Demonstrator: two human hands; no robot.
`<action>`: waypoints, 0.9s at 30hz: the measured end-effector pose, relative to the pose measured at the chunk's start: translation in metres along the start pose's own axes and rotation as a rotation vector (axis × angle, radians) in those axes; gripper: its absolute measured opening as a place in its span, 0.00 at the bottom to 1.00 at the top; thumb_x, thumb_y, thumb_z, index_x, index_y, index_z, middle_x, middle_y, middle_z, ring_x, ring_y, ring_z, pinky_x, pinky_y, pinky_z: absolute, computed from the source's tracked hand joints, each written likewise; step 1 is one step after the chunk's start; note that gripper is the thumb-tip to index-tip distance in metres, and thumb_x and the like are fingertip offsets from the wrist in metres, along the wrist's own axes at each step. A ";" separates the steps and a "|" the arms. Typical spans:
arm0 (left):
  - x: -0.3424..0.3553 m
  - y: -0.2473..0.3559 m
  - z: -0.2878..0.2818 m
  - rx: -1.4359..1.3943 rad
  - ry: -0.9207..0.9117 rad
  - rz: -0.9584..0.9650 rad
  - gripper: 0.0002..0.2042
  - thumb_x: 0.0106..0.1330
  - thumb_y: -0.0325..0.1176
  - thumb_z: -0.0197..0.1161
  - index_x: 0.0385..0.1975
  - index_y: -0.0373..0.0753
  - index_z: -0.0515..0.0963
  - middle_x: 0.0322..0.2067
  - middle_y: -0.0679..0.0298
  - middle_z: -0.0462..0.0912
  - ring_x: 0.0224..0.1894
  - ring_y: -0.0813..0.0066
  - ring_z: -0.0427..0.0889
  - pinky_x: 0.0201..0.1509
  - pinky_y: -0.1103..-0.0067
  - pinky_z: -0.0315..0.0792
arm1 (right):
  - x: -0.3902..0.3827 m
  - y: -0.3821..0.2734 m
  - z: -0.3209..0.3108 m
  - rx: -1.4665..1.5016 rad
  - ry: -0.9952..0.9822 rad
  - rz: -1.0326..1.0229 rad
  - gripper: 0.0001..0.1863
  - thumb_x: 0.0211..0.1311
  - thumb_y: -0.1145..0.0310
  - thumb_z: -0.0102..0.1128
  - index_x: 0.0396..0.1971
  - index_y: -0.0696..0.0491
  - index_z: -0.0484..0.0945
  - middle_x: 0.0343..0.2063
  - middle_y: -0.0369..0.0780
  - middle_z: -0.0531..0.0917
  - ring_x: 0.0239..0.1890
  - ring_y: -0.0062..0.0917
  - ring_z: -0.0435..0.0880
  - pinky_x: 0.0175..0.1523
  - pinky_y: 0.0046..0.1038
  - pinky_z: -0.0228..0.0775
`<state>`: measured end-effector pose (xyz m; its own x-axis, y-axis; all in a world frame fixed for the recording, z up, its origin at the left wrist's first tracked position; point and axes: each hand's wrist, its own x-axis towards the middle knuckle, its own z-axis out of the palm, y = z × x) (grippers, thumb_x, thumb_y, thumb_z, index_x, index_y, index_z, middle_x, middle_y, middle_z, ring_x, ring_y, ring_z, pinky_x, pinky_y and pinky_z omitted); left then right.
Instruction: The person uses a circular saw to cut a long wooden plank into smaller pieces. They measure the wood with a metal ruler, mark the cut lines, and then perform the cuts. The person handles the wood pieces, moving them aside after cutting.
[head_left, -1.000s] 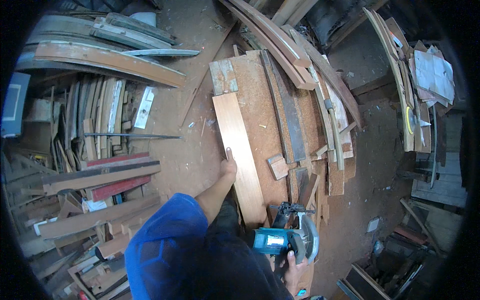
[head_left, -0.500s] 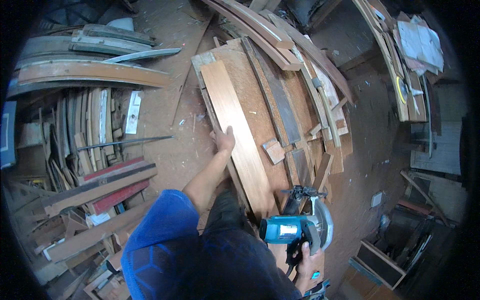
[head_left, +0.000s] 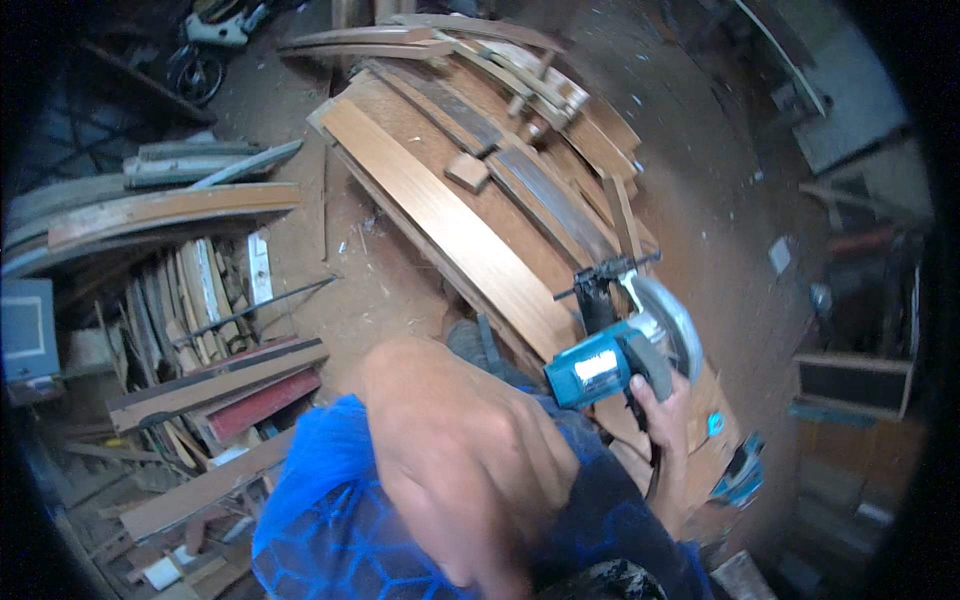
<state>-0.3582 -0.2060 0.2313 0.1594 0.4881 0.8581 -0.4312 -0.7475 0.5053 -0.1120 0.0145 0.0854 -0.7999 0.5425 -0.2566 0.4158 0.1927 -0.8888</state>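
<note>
My right hand (head_left: 667,408) is wrapped round the rear handle of a teal circular saw (head_left: 595,367). The saw, with its silver blade guard, is over the near end of a long, pale plank (head_left: 430,215). That plank lies along the left edge of a wooden workbench (head_left: 395,88). Close in front of me, my left hand (head_left: 455,440) is raised clear of the plank and blurred, with its knuckles bent and its fingertips hidden. A small wood block (head_left: 467,172) rests beside the plank.
Dark-faced strips (head_left: 550,200) and several offcuts lie across the bench. Another teal tool (head_left: 740,472) is at the bench's near right. Stacked timber (head_left: 180,215) and red boards (head_left: 265,405) fill the left side. A motorbike (head_left: 210,50) stands at the far left.
My left hand has let go of the plank and come up close to me. The view has swung round, shifting the bench up and left. My right hand still grips the saw.
</note>
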 end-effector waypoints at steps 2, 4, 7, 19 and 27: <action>0.035 -0.041 0.067 -0.015 -0.008 -0.027 0.09 0.74 0.34 0.63 0.45 0.39 0.86 0.34 0.65 0.86 0.27 0.73 0.79 0.33 0.72 0.69 | -0.041 0.019 -0.026 -0.012 -0.002 -0.069 0.22 0.62 0.56 0.71 0.45 0.60 0.84 0.30 0.35 0.85 0.32 0.19 0.81 0.40 0.27 0.74; 0.065 -0.066 0.102 -0.033 -0.048 -0.040 0.08 0.75 0.33 0.61 0.39 0.39 0.86 0.35 0.65 0.83 0.28 0.67 0.78 0.39 0.68 0.72 | -0.076 0.018 -0.056 -0.028 -0.083 0.043 0.22 0.62 0.56 0.71 0.44 0.61 0.83 0.28 0.35 0.84 0.31 0.19 0.81 0.40 0.27 0.74; 0.074 -0.084 0.153 0.012 -0.140 -0.079 0.09 0.75 0.34 0.60 0.38 0.38 0.85 0.35 0.62 0.83 0.30 0.66 0.79 0.37 0.65 0.74 | -0.127 0.043 -0.094 0.078 -0.098 0.181 0.21 0.63 0.57 0.71 0.44 0.61 0.83 0.28 0.35 0.84 0.31 0.20 0.81 0.40 0.26 0.73; 0.099 -0.095 0.207 -0.308 0.800 0.416 0.31 0.59 0.33 0.78 0.54 0.31 0.63 0.38 0.41 0.83 0.26 0.63 0.86 0.26 0.82 0.81 | -0.167 0.073 -0.125 0.039 -0.099 0.234 0.22 0.66 0.56 0.69 0.48 0.60 0.82 0.30 0.34 0.82 0.30 0.17 0.78 0.35 0.24 0.70; -0.175 -0.128 -0.080 1.271 1.027 -1.088 0.32 0.63 0.56 0.71 0.56 0.35 0.76 0.56 0.47 0.81 0.60 0.56 0.79 0.65 0.62 0.74 | -0.152 0.058 -0.095 -0.088 0.054 0.305 0.27 0.64 0.52 0.69 0.50 0.61 0.81 0.35 0.36 0.83 0.35 0.22 0.78 0.42 0.29 0.71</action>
<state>-0.4024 -0.1595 0.0097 -0.8194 0.5704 0.0574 0.3333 0.3925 0.8573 0.0745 0.0211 0.1085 -0.6095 0.6285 -0.4832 0.6704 0.0833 -0.7373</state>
